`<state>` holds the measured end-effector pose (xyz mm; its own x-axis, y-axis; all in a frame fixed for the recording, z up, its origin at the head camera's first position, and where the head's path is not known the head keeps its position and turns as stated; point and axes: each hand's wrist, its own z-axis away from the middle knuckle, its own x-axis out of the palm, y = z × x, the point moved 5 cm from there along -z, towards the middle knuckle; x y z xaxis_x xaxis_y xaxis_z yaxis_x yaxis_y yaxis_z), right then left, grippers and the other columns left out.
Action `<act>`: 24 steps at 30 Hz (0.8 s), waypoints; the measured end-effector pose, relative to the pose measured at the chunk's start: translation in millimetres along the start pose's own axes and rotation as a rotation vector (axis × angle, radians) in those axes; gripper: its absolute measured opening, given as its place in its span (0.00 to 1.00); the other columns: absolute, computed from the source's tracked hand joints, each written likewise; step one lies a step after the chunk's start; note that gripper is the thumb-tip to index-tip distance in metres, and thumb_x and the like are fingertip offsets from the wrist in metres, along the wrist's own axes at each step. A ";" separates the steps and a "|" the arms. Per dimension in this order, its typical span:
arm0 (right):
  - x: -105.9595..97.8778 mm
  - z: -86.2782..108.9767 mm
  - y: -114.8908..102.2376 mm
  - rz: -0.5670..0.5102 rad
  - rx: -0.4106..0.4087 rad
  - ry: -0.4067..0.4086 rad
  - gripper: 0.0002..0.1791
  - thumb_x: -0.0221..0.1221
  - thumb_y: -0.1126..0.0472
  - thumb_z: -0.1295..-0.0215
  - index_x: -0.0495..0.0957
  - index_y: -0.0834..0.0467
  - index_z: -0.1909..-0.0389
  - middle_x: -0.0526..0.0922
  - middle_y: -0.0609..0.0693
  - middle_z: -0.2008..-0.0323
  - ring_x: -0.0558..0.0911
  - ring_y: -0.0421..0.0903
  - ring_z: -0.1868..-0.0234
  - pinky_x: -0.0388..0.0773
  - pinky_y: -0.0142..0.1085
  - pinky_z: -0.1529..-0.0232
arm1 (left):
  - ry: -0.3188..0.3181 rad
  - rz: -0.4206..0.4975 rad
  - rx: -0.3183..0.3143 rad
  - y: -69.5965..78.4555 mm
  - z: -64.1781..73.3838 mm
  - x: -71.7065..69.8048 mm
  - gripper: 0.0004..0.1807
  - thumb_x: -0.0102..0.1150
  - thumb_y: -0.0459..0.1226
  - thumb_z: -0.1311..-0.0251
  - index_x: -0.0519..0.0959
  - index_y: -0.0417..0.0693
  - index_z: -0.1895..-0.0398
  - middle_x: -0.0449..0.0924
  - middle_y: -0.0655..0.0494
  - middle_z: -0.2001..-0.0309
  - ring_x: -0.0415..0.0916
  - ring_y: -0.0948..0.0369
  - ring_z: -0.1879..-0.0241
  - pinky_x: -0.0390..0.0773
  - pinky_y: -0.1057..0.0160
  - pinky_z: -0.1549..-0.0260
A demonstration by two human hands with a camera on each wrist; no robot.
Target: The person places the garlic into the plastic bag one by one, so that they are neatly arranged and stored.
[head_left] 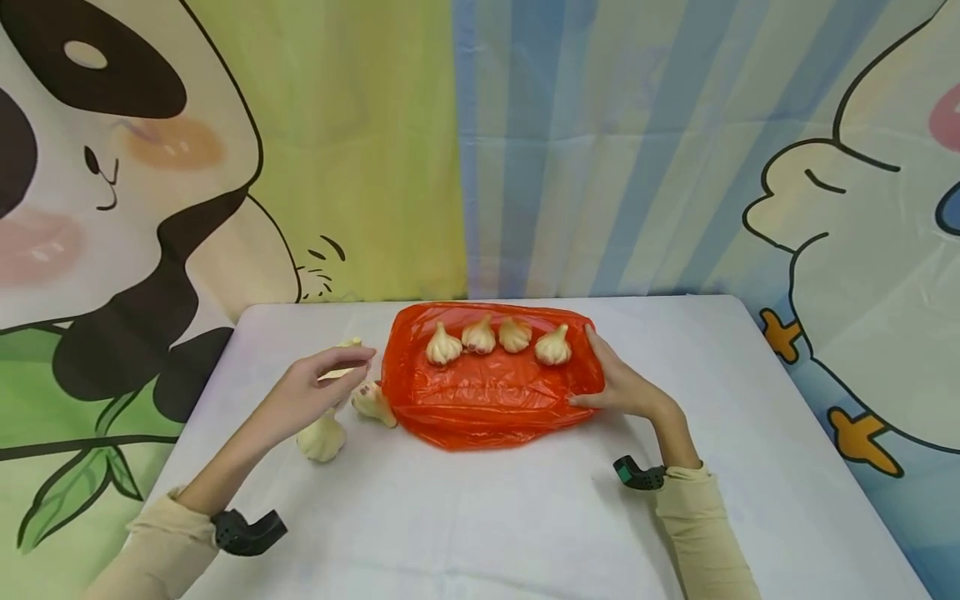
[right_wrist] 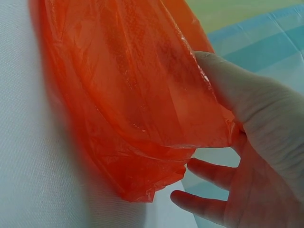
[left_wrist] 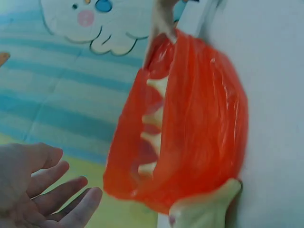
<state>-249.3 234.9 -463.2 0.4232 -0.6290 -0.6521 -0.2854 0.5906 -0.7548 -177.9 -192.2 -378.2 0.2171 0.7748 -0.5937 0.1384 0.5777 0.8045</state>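
Observation:
A red plastic bag (head_left: 480, 408) lies on the table with several garlic bulbs (head_left: 478, 335) in a row within its opening. My right hand (head_left: 626, 383) holds the bag's right edge; in the right wrist view the thumb (right_wrist: 228, 80) lies along the film's rim, with two fingers spread below it. My left hand (head_left: 315, 392) hovers just left of the bag, fingers loosely bent and nothing in them. Under and beside it are a garlic bulb (head_left: 321, 437), a second bulb (head_left: 372, 403) close against the bag, and another bulb (head_left: 349, 342) mostly hidden behind the hand.
A white cloth covers the table (head_left: 465, 517). Behind it hangs a printed curtain (head_left: 525, 150) with cartoon animals. A black wrist camera (head_left: 247, 532) is worn on the left wrist, and a similar camera (head_left: 639, 473) on the right.

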 end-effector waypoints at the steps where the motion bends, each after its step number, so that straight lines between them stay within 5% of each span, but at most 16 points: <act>1: -0.4 0.1 0.2 0.002 -0.002 0.003 0.67 0.70 0.50 0.46 0.26 0.53 0.23 0.32 0.56 0.22 0.39 0.60 0.22 0.47 0.63 0.28 | 0.016 -0.016 -0.014 -4.7 4.0 -4.9 0.25 0.54 0.50 0.32 0.74 0.47 0.38 0.76 0.48 0.38 0.74 0.50 0.39 0.79 0.54 0.46; 5: -1.7 -0.8 -0.4 0.001 -0.011 0.012 0.67 0.70 0.51 0.46 0.26 0.52 0.23 0.32 0.55 0.22 0.40 0.59 0.22 0.47 0.63 0.28 | 0.068 -0.080 -0.065 -21.5 17.9 -18.7 0.24 0.52 0.50 0.31 0.73 0.48 0.37 0.76 0.47 0.39 0.70 0.52 0.37 0.78 0.58 0.43; 10: -2.0 -1.3 -1.6 -0.013 -0.011 0.012 0.66 0.70 0.53 0.46 0.26 0.52 0.23 0.32 0.55 0.22 0.40 0.60 0.22 0.47 0.63 0.28 | 0.111 -0.082 -0.096 -34.9 30.8 -25.0 0.23 0.53 0.48 0.31 0.73 0.50 0.37 0.76 0.48 0.39 0.69 0.77 0.44 0.69 0.83 0.52; 13: -1.4 -1.0 -1.6 -0.020 -0.011 0.009 0.66 0.70 0.53 0.46 0.26 0.52 0.23 0.32 0.55 0.22 0.39 0.60 0.22 0.48 0.63 0.28 | 0.131 -0.088 -0.109 -41.2 35.8 -25.9 0.23 0.53 0.48 0.31 0.73 0.50 0.37 0.76 0.47 0.39 0.65 0.86 0.49 0.68 0.84 0.54; 16: -0.6 -0.2 -1.0 -0.020 -0.007 0.008 0.66 0.70 0.52 0.46 0.26 0.52 0.23 0.32 0.55 0.22 0.40 0.60 0.22 0.48 0.64 0.28 | 0.143 -0.123 -0.132 -48.2 39.6 -23.9 0.23 0.52 0.48 0.31 0.73 0.49 0.37 0.76 0.47 0.39 0.69 0.79 0.47 0.73 0.74 0.50; 20: 0.7 0.4 0.4 -0.015 -0.001 0.004 0.66 0.70 0.52 0.45 0.27 0.52 0.23 0.32 0.55 0.22 0.40 0.60 0.22 0.48 0.64 0.28 | 0.154 -0.150 -0.137 -56.9 43.9 -17.5 0.23 0.53 0.47 0.31 0.73 0.44 0.38 0.75 0.42 0.38 0.75 0.53 0.42 0.79 0.50 0.47; 24: 1.3 0.7 0.8 -0.012 -0.004 0.003 0.65 0.70 0.53 0.45 0.26 0.53 0.23 0.32 0.55 0.22 0.40 0.60 0.22 0.48 0.63 0.28 | 0.187 -0.156 -0.134 -64.7 47.9 -11.8 0.24 0.55 0.46 0.32 0.74 0.40 0.40 0.76 0.39 0.40 0.74 0.44 0.42 0.78 0.45 0.48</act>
<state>-248.3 234.9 -464.6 0.4242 -0.6377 -0.6429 -0.2839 0.5805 -0.7631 -143.1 -251.1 -422.4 0.0192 0.7003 -0.7136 0.0244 0.7132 0.7006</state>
